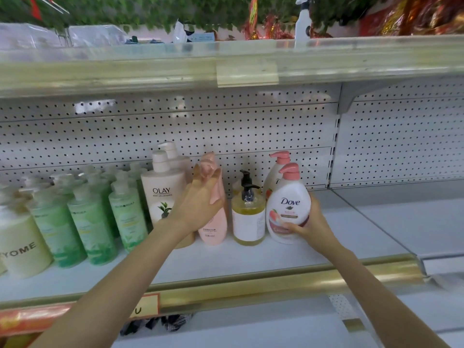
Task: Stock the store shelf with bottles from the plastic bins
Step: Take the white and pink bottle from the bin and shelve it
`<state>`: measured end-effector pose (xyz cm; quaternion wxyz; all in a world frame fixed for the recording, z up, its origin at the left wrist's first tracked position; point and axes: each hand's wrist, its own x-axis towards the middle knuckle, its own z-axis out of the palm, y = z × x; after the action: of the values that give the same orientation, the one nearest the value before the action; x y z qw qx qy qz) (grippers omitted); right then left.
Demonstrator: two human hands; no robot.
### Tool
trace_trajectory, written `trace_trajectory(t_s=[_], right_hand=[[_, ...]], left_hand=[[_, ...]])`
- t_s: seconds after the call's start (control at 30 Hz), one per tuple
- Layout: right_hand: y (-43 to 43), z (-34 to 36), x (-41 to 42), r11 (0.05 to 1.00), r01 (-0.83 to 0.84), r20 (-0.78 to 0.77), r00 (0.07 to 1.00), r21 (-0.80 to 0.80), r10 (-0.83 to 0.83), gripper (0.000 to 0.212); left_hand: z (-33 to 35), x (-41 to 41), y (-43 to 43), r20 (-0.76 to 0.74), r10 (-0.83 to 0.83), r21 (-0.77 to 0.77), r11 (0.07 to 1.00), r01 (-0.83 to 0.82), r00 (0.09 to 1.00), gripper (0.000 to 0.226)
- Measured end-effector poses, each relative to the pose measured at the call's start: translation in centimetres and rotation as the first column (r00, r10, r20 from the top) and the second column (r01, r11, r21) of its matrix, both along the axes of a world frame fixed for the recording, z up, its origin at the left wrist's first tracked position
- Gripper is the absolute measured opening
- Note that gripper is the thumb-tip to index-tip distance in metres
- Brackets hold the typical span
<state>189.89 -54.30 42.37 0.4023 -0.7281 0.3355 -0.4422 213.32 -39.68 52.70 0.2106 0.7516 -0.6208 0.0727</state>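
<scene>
While the right hand [308, 227] wraps the Dove [288, 207] low on its body, thumb across the label and fingers round the far side, the bottle stands on the shelf [251, 257] at the row's right end, label forward (likely being squared to face the aisle). A second Dove [276, 169] stands just behind it at 11 o'clock.

The left hand [198, 204] lies with straight fingers flat against the pink bottle [216, 222], gripping nothing. It is apparently steadying that slim bottle between the Olay [160, 197] at its 9 o'clock and the amber bottle [248, 217] at its 3 o'clock. The amber bottle sits just beside the Dove.

Green bottles [93, 222] fill the shelf further toward 9 o'clock. Open room lies at the Dove's 3 o'clock, where the shelf is bare. The gold lip [276, 275] runs along the front edge at 6 o'clock, apart from the bottles, and the upper shelf [150, 71] overhangs at 12 o'clock. No bins show.
</scene>
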Motion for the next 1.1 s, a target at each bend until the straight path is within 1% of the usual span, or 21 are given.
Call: trace_trajectory(t_s=[0.1,0.27,0.37,0.5,0.57,0.6,0.67,0.73,0.8,0.9,0.93,0.97,1.03,1.07,1.1], right_hand=[[-0.5,-0.5,0.2,1.0,0.014,-0.004,1.0,0.019,-0.014,0.081],[-1.0,-0.7,1.9,0.984,0.178,-0.055,0.983,0.032,-0.176,0.074],[-0.9,-0.6,2.7,0.972,0.233,-0.094,0.969,0.036,-0.229,0.072],[0.0,-0.7,3.3,0.96,0.273,-0.122,0.957,0.068,-0.264,0.08],[0.9,-0.9,3.4,0.937,0.348,-0.224,0.915,0.024,-0.334,0.079],[1.7,-0.8,3.4,0.916,0.401,-0.312,0.868,-0.022,-0.387,0.077],[3.6,-0.5,3.6,0.877,0.459,-0.49,0.737,-0.142,-0.466,0.071],[5.9,0.0,3.9,0.872,0.415,-0.605,0.635,-0.258,-0.481,0.068],[8.2,0.4,4.4,0.874,0.33,-0.661,0.572,-0.356,-0.486,0.066],[11.6,0.9,5.3,0.864,0.235,-0.71,0.495,-0.445,-0.5,0.068],[12.8,1.0,5.7,0.855,0.211,-0.712,0.479,-0.474,-0.513,0.072],[14.1,1.2,6.1,0.842,0.19,-0.705,0.471,-0.505,-0.53,0.082],[16.6,1.4,7.0,0.82,0.159,-0.687,0.472,-0.55,-0.553,0.107],[17.7,1.4,7.6,0.812,0.152,-0.678,0.477,-0.563,-0.559,0.113],[18.8,1.2,8.1,0.809,0.149,-0.672,0.483,-0.569,-0.561,0.113]], left_hand=[[-0.9,0.1,-0.1,0.0,-0.012,0.033,0.999,0.012,1.0,0.07],[-2.1,0.1,0.1,0.027,0.009,0.065,0.998,-0.011,1.0,0.071],[-2.3,0.0,1.0,0.062,0.002,0.084,0.996,-0.007,0.998,0.072],[-2.8,0.0,3.0,0.116,-0.002,0.098,0.995,-0.009,0.993,0.072],[-3.5,0.4,4.2,0.186,0.014,0.095,0.995,-0.032,0.982,0.07],[-3.9,0.7,4.9,0.231,0.026,0.088,0.995,-0.047,0.973,0.068],[-4.2,1.3,6.7,0.325,0.052,0.045,0.996,-0.071,0.944,0.062],[-4.7,2.5,8.4,0.359,0.084,0.003,0.996,-0.091,0.93,0.061],[-5.1,4.2,10.4,0.391,0.124,0.024,0.989,-0.144,0.912,0.063],[-6.1,7.2,13.7,0.445,0.182,0.001,0.979,-0.204,0.877,0.068],[-6.3,8.2,15.1,0.439,0.204,0.002,0.974,-0.228,0.875,0.069],[-6.5,9.2,16.5,0.427,0.223,0.012,0.968,-0.252,0.876,0.071],[-7.1,11.2,19.2,0.401,0.264,0.02,0.955,-0.297,0.877,0.078],[-7.5,12.2,20.6,0.386,0.282,0.023,0.949,-0.315,0.878,0.08],[-7.8,13.1,22.0,0.367,0.298,0.021,0.944,-0.328,0.881,0.081]])
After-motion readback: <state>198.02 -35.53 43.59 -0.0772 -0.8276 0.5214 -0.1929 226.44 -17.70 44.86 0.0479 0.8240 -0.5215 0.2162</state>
